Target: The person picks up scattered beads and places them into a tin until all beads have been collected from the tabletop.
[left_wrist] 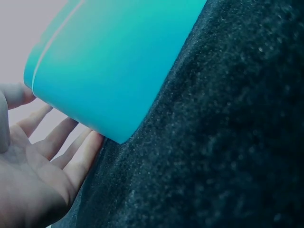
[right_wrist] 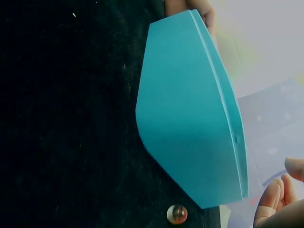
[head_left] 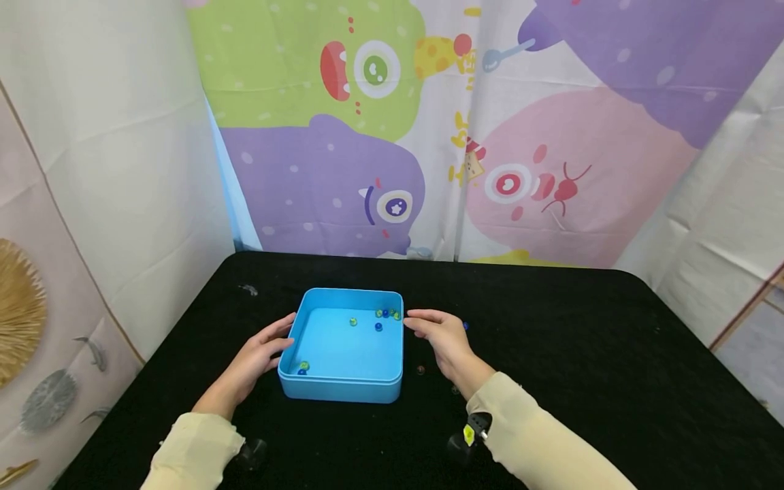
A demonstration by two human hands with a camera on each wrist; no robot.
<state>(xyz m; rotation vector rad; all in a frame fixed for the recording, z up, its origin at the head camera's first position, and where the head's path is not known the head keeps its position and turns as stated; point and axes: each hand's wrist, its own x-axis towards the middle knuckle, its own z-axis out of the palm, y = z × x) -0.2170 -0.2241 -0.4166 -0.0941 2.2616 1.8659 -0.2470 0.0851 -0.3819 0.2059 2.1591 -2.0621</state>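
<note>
A light blue square box point(head_left: 343, 388) sits on the black tabletop with several blue and yellow-green glass marbles point(head_left: 378, 327) inside. Along its left wall lies my left hand point(head_left: 257, 357), its extended fingers touching the side, as the left wrist view also shows at a box corner point(left_wrist: 109, 95). My right hand point(head_left: 450, 344) hovers by the right rim, fingers loosely bent. In the right wrist view its thumb and fingertips point(right_wrist: 270, 199) stand beside the box, and no marble shows between them. A reddish clear marble point(right_wrist: 176, 214) lies on the cloth near the box.
Outside the box, right of it, lie a dark reddish marble point(head_left: 420, 370), a blue marble point(head_left: 465, 326) partly behind the right hand, and a dim one point(head_left: 455, 390) near the right wrist. A cartoon-print curtain point(head_left: 343, 184) hangs behind the black table point(head_left: 551, 381).
</note>
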